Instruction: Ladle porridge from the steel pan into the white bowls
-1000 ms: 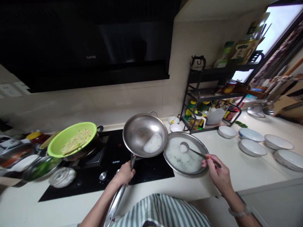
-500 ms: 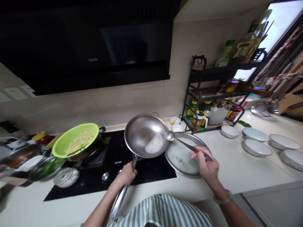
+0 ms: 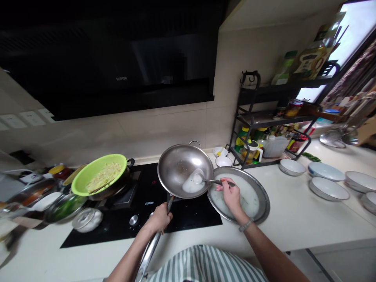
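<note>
Your left hand (image 3: 162, 217): closed round the handle of one steel wok (image 3: 185, 170), held tilted over the black cooktop (image 3: 141, 219), white batter (image 3: 191, 185) pooled at its lower right. Your right hand (image 3: 231, 195): gripping one ladle (image 3: 217, 182), its bowl in the wok at that batter, forearm crossing above one round metal pan (image 3: 263, 199) of white liquid, on the counter (image 3: 288, 223).

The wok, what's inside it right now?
In the wok lies a pool of cloudy white liquid, the ladle's bowl over or in it. What's beneath is hidden.
</note>
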A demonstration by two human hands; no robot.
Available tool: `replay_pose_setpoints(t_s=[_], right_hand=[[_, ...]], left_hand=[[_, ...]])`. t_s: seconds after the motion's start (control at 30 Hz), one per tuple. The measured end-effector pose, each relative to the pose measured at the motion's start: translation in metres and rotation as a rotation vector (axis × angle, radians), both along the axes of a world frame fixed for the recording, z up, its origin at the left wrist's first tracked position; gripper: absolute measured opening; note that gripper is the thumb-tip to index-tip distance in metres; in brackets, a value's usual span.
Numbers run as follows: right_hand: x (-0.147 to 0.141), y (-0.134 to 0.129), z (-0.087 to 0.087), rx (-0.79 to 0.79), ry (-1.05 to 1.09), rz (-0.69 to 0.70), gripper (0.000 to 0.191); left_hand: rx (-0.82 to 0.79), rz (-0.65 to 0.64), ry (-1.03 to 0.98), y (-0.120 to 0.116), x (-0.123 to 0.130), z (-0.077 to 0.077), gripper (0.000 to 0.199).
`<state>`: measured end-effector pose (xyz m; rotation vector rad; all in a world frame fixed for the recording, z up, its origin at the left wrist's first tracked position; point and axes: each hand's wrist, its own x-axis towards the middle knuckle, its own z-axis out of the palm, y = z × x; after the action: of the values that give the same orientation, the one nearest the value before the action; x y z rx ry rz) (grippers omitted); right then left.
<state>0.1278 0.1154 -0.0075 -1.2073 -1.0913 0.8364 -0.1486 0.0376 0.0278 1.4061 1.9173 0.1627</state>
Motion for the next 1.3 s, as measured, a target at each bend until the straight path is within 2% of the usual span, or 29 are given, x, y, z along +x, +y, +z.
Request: replay_pose_setpoints(t_s=[0.23, 0.63, 0.8, 0.97, 1.07, 1.17, 1.23, 1.3], right_hand=[[0.006, 0.0, 0.014, -0.063, 0.172, -0.067, 0.036], [0.016, -0.007, 0.015, -0.05, 0.266, -0.103, 0.025], [0.033, -0.015, 0.022, -0.022, 0.348, -0.147, 0.022], [0.067, -0.031, 0.029, 0.012, 0.375, -0.235, 0.024], [0.09, -0.042, 0.03, 0.009, 0.313, -0.29, 0.026], [0.109, -0.054, 0.026, 0.023, 0.096, -0.31, 0.028], [0.116, -0.063, 0.021, 0.09, -0.107, -0.293, 0.028], [0.12, -0.071, 0.018, 0.222, -0.304, -0.241, 0.023]], left_hand=[[0.007, -0.012, 0.004, 0.001, -0.003, -0.009, 0.01], [-0.004, -0.011, 0.023, 0.0, -0.002, -0.004, 0.01], [0.006, -0.013, 0.024, 0.001, -0.003, -0.006, 0.01], [0.001, -0.01, 0.031, 0.001, -0.002, -0.005, 0.009], [-0.002, -0.015, 0.032, 0.001, -0.002, -0.005, 0.01], [-0.019, 0.003, 0.028, 0.001, -0.002, -0.004, 0.012], [-0.017, 0.011, 0.032, 0.001, -0.001, -0.004, 0.012], [-0.006, 0.005, 0.035, 0.001, -0.001, -0.002, 0.012]])
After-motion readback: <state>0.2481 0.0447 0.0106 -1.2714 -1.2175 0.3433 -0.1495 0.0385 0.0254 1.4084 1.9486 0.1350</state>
